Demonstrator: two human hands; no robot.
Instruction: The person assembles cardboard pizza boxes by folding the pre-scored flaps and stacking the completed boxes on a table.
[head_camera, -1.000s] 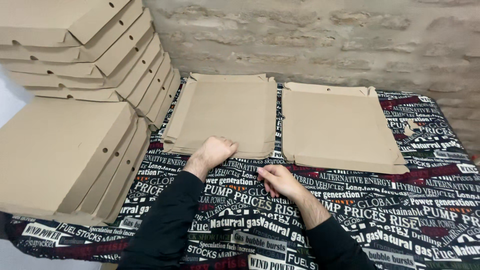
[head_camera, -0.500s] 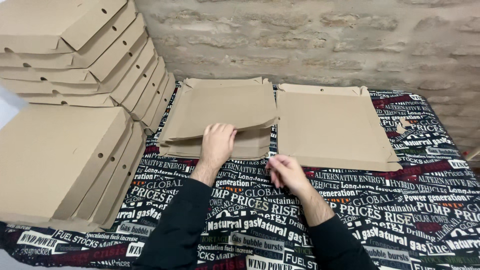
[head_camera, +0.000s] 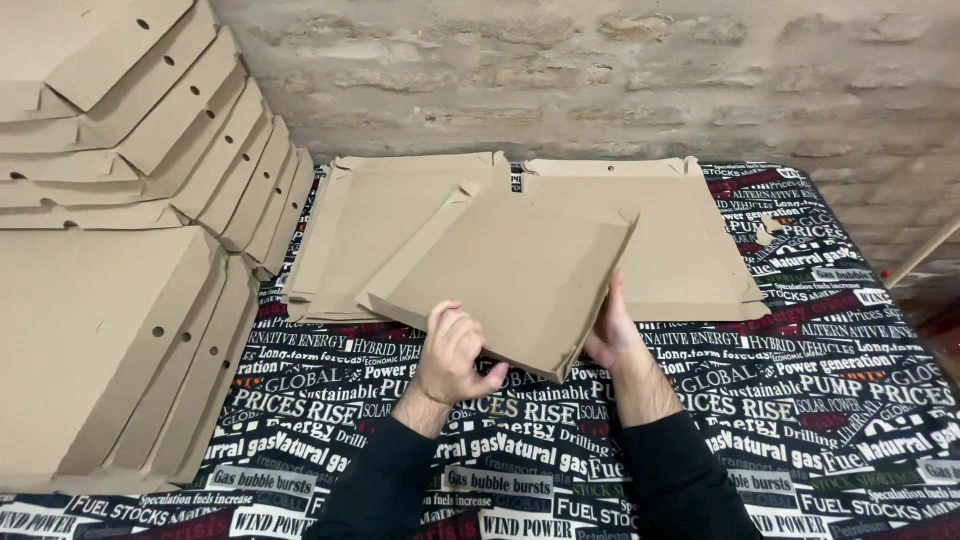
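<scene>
A flat brown cardboard box blank (head_camera: 520, 270) is lifted and tilted above the table, turned at an angle. My left hand (head_camera: 455, 355) grips its near edge with the fingers curled over it. My right hand (head_camera: 612, 335) holds the near right corner from beneath. Behind it lie two low stacks of flat cardboard blanks, the left stack (head_camera: 375, 215) and the right stack (head_camera: 690, 240), side by side on the table.
Folded cardboard boxes with round holes are piled at the left, a leaning pile (head_camera: 130, 110) at the back and another pile (head_camera: 110, 350) nearer. A tablecloth (head_camera: 820, 400) printed with newspaper-style lettering covers the table. A brick wall (head_camera: 600, 70) stands behind.
Both hands have taken the top blank off the left stack, lifted it and turned it toward me. Earlier the hands lay at the stack's near edge.
</scene>
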